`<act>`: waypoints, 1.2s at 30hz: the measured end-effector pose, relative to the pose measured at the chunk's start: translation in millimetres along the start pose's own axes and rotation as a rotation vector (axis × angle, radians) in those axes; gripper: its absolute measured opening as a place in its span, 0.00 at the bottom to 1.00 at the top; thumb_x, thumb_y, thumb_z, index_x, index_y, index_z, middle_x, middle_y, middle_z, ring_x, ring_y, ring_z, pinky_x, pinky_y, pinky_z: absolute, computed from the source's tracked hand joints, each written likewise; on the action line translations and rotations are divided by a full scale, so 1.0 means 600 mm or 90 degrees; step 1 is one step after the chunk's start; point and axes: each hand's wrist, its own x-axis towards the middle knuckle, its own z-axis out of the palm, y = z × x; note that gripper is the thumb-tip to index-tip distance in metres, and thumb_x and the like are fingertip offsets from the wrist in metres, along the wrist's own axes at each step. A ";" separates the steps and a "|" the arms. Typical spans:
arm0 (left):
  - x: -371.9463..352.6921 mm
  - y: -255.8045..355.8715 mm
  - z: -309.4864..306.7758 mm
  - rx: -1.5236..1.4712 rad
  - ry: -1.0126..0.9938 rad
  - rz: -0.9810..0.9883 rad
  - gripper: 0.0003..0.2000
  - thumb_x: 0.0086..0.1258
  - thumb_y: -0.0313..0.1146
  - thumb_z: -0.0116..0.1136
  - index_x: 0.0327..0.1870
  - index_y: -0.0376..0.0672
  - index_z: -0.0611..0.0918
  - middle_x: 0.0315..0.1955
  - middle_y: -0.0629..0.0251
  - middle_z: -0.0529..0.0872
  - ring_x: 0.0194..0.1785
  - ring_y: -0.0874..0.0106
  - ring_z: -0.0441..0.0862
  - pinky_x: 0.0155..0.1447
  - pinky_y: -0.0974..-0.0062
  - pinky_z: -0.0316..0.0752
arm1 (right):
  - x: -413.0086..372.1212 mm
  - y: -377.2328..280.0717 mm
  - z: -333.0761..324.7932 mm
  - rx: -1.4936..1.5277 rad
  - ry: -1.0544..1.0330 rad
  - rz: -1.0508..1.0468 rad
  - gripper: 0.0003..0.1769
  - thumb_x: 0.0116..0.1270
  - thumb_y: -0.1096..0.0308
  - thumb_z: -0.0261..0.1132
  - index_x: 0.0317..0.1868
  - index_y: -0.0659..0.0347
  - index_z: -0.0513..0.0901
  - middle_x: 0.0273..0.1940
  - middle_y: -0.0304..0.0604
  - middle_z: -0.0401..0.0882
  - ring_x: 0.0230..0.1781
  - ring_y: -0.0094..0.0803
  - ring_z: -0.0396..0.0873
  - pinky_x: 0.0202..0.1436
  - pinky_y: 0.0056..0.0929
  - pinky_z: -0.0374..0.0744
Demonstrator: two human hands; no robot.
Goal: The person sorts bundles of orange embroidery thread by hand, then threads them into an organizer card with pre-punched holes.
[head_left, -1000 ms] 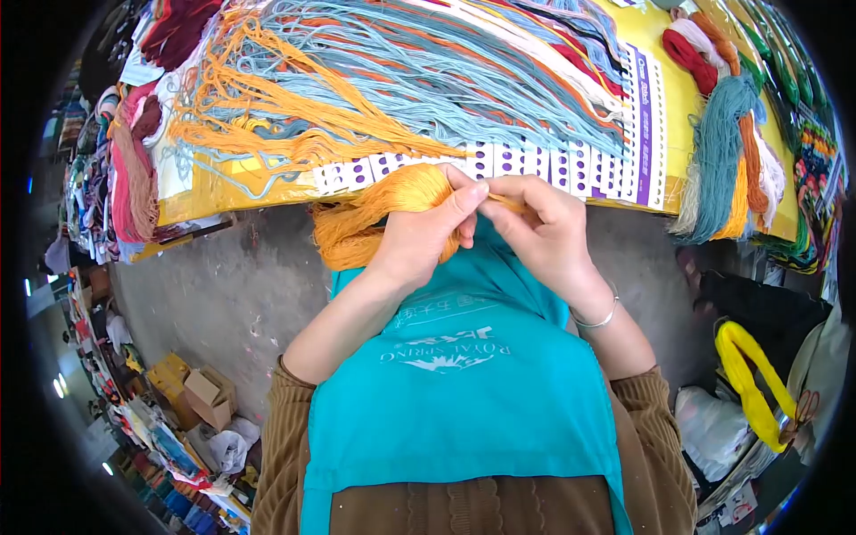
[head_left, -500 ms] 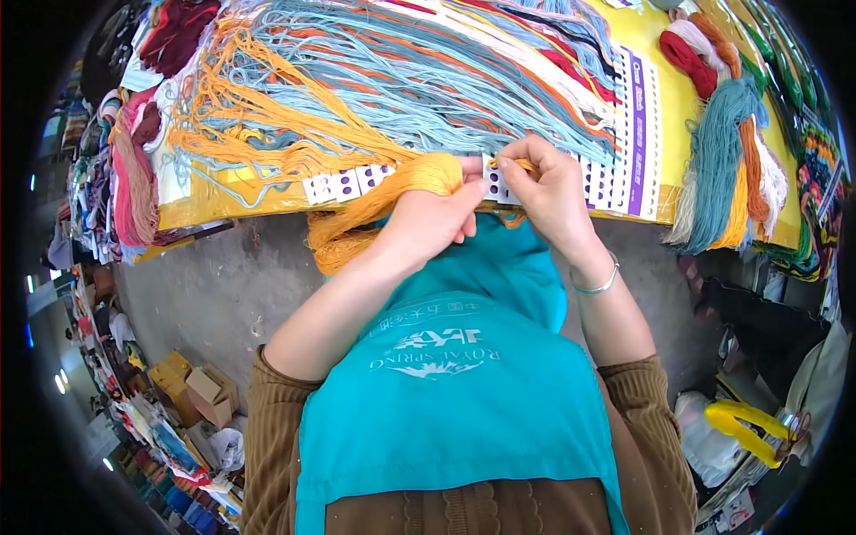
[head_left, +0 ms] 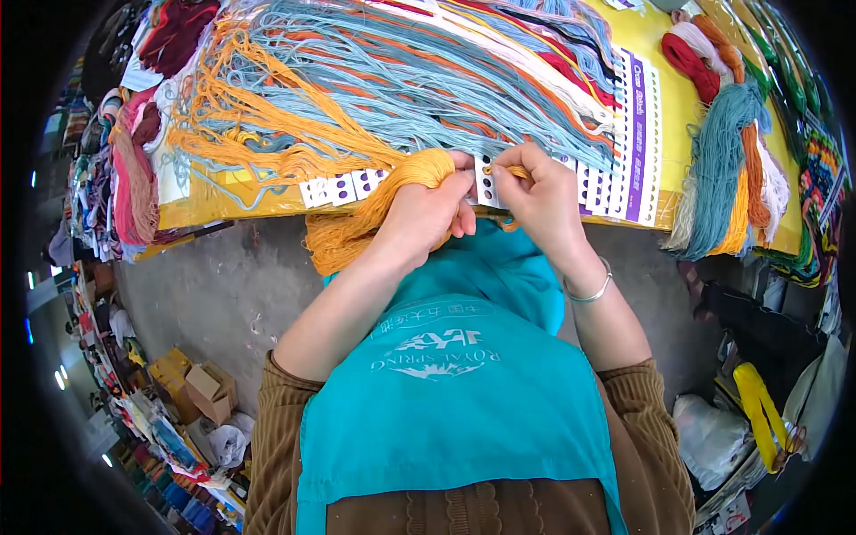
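Note:
My left hand [head_left: 430, 211] is closed around a thick skein of golden-yellow thread [head_left: 419, 171] that drapes over it and hangs at the table edge. Its fingertips also meet the side of a white card with punched holes [head_left: 486, 183]. My right hand [head_left: 548, 192] pinches a short bit of the yellow thread at a hole of that card, thumb and forefinger together; the exact grip is partly hidden. Beyond both hands, long light-blue, grey-blue and orange threads [head_left: 383, 89] lie across the table, attached to a row of similar cards.
A purple-and-white card strip [head_left: 637, 134] lies right of the threads. Further right hang bundled skeins of blue, yellow and white thread [head_left: 727, 165]. Pink and brown skeins [head_left: 134, 178] hang on the left. Cardboard boxes [head_left: 209, 392] and a yellow object [head_left: 760, 415] are lower down.
My hands and the punched card have shifted slightly left. The right fingers have turned a little at the card hole. The yellow object at lower right appears more upright.

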 end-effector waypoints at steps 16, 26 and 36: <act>0.006 0.010 -0.055 0.225 0.117 0.060 0.08 0.73 0.32 0.53 0.44 0.37 0.79 0.26 0.68 0.82 0.19 0.83 0.74 0.22 0.86 0.67 | 0.008 0.001 -0.003 -0.049 -0.071 -0.018 0.08 0.64 0.74 0.66 0.42 0.67 0.80 0.27 0.40 0.81 0.28 0.20 0.78 0.33 0.21 0.77; -0.012 0.017 -0.032 0.061 -0.081 0.003 0.06 0.71 0.34 0.57 0.37 0.40 0.81 0.19 0.72 0.78 0.18 0.82 0.72 0.21 0.84 0.64 | 0.012 -0.016 0.003 -0.219 -0.068 -0.052 0.14 0.62 0.62 0.69 0.42 0.61 0.80 0.30 0.49 0.84 0.30 0.43 0.84 0.33 0.36 0.80; 0.008 0.008 -0.012 0.306 -0.066 0.053 0.10 0.73 0.37 0.53 0.39 0.42 0.82 0.18 0.73 0.77 0.18 0.85 0.68 0.21 0.85 0.62 | 0.022 -0.010 -0.011 0.071 -0.156 0.109 0.16 0.67 0.61 0.68 0.47 0.63 0.77 0.19 0.36 0.75 0.19 0.19 0.71 0.23 0.23 0.69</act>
